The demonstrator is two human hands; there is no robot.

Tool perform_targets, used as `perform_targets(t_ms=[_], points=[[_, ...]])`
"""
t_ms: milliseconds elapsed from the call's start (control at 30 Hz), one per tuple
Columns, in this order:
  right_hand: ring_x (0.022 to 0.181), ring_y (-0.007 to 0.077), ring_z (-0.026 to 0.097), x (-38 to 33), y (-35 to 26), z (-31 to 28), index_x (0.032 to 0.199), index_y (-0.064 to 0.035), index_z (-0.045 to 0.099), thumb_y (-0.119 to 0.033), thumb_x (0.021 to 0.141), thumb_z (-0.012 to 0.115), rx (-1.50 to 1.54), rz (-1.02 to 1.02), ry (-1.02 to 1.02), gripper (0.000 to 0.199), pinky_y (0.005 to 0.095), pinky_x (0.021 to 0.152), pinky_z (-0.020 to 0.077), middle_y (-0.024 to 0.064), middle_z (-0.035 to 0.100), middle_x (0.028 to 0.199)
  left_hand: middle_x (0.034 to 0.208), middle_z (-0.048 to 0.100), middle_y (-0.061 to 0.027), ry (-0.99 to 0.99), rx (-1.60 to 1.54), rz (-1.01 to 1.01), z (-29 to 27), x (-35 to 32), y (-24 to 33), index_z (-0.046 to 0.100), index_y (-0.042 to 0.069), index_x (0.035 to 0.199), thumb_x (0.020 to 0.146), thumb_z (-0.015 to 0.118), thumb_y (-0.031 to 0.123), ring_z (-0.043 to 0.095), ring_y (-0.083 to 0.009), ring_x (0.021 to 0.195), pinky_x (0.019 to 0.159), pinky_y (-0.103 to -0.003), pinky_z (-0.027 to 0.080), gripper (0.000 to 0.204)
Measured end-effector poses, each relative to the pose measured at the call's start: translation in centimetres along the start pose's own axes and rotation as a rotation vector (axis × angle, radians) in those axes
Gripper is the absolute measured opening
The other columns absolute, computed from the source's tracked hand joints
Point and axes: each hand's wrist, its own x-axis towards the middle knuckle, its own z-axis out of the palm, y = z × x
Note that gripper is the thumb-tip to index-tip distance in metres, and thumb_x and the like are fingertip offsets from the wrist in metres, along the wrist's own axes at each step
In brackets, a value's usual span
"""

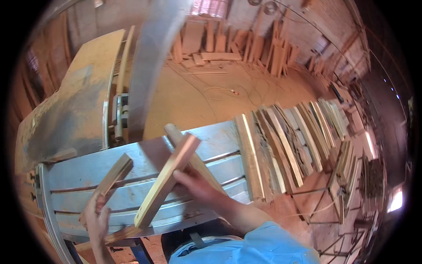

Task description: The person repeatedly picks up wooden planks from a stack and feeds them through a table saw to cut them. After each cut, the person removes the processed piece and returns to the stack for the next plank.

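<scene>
My right hand (198, 187) grips a long pale wooden plank (169, 178), tilted up over the grey metal saw table (220, 136). A second wooden stick (191, 156) lies under it, running back toward the upper left. My left hand (96, 220) holds a shorter brown wooden piece (110, 180) near the table's front left corner. A row of several planks (281, 145) rests on the table's right end, beyond my right hand.
A dusty wooden-topped machine (74, 97) stands at the left. A blurred grey band (151, 61) rises behind the table. Sawdust covers the floor (206, 97), with a cable on it. Stacked boards (246, 44) lean against the far wall. Metal frames (334, 198) stand at the right.
</scene>
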Motion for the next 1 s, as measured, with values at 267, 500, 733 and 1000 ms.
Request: perform_targets(t_ms=[267, 500, 733, 1000], points=[[0.100, 0.0202, 0.067, -6.9, 3.9, -2.2, 0.140, -0.0019, 0.044, -0.039, 0.103, 0.054, 0.052, -0.017, -0.033, 0.053, 0.0350, 0.082, 0.0583, 0.0113, 0.064, 0.116, 0.073, 0.061, -0.0041, -0.651, -0.371, -0.422, 10.9, -6.2, 4.8, 0.060, -0.001, 0.108, 0.083, 0.072, 0.046, 0.057, -0.0120, 0.056, 0.051, -0.027, 0.048, 0.055], [0.074, 0.0093, 0.061, -14.7, 3.4, -6.4, 0.130, -0.0027, 0.056, -0.029, 0.102, 0.055, -0.156, 0.007, 0.323, 0.038, 0.0246, 0.068, 0.0502, 0.0032, 0.065, 0.094, 0.059, 0.048, 0.0006, -0.615, -0.510, -0.318, 17.7, -10.1, 3.6, 0.053, 0.005, 0.094, 0.093, 0.056, 0.016, 0.044, -0.0084, 0.043, 0.040, -0.025, 0.036, 0.012], [0.063, 0.0094, 0.060, -24.8, -1.6, -20.0, 0.105, -0.0019, 0.067, -0.025, 0.100, 0.057, -0.346, -0.172, 0.712, 0.025, 0.0267, 0.059, 0.0505, 0.0028, 0.066, 0.077, 0.057, 0.047, -0.0010, -0.395, -0.533, -0.441, 19.1, -13.4, 8.5, 0.050, 0.008, 0.091, 0.098, 0.052, 0.025, 0.039, -0.0113, 0.041, 0.038, -0.028, 0.029, 0.019], [0.086, 0.0200, 0.067, -33.5, -17.0, -51.8, 0.113, -0.0054, 0.069, -0.029, 0.094, 0.062, -1.082, -0.208, 1.369, 0.032, 0.0351, 0.078, 0.0522, 0.0120, 0.072, 0.095, 0.080, 0.059, -0.0100, -0.309, -1.038, -0.511, 27.1, -14.8, 14.0, 0.055, 0.002, 0.107, 0.096, 0.052, 0.034, 0.056, -0.0218, 0.065, 0.054, -0.034, 0.046, 0.034]])
